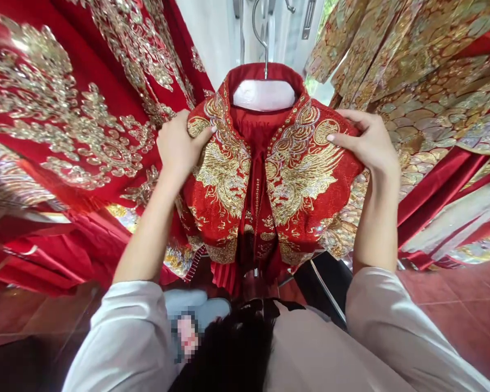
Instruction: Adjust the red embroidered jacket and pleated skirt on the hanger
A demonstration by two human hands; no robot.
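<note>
In the head view a red jacket point(330, 179) with gold embroidery hangs on a hanger point(263, 95) with a broad white body and a metal hook. Its front is parted down the middle, and red lining shows inside the collar. My left hand point(179, 144) is closed on the shoulder at the left, thumb on the front. At the opposite shoulder, my right hand point(369, 139) pinches the cloth, thumb in front and fingers over the top. Both hands' fingertips behind the cloth are partly hidden.
Red garments with silver-gold beading point(102, 136) hang close on the left. Gold scale-patterned garments point(424, 103) hang on the right. Behind the hanger stands a white door or cabinet front point(212, 32). Reddish floor tiles point(445, 294) show below, near a black object point(322, 283).
</note>
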